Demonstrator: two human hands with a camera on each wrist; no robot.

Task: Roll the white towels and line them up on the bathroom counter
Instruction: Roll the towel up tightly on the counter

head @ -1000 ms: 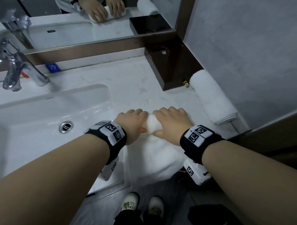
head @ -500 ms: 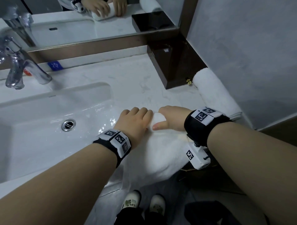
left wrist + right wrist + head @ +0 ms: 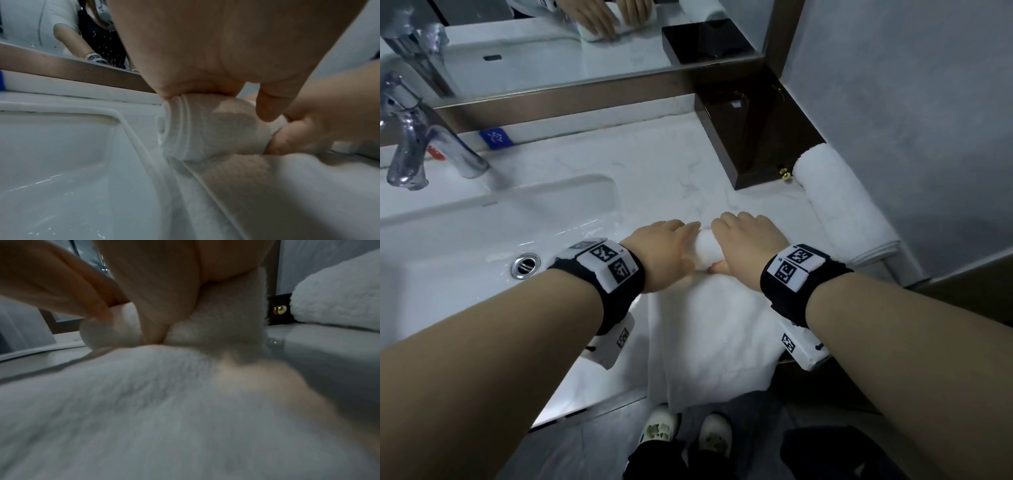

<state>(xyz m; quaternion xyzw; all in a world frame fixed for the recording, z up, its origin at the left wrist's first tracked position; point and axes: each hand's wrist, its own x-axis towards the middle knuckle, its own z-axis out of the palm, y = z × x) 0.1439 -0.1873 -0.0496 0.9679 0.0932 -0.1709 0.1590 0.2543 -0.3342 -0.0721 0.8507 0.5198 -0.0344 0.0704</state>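
Observation:
A white towel [image 3: 709,335] lies on the marble counter [image 3: 654,178] right of the sink, its near end hanging over the front edge. Its far end is wound into a tight roll [image 3: 705,245]. My left hand [image 3: 664,250] covers the roll's left half and my right hand [image 3: 748,240] the right half, fingers curled over the far side. In the left wrist view my palm [image 3: 205,56] presses on top of the roll [image 3: 205,129]. The right wrist view has my thumb tucked against the roll [image 3: 216,324]. A finished rolled towel [image 3: 839,202] lies along the right wall.
A dark wooden box [image 3: 750,137] with a brass knob stands in the back right corner, touching the finished roll. The sink basin [image 3: 465,240] with its drain [image 3: 526,265] and a chrome faucet [image 3: 414,144] fills the left. A mirror [image 3: 585,41] runs along the back.
Both hands have stayed on the roll. Half a second ago my right wrist was swung out to the right; now that hand sits squarely over the roll again.

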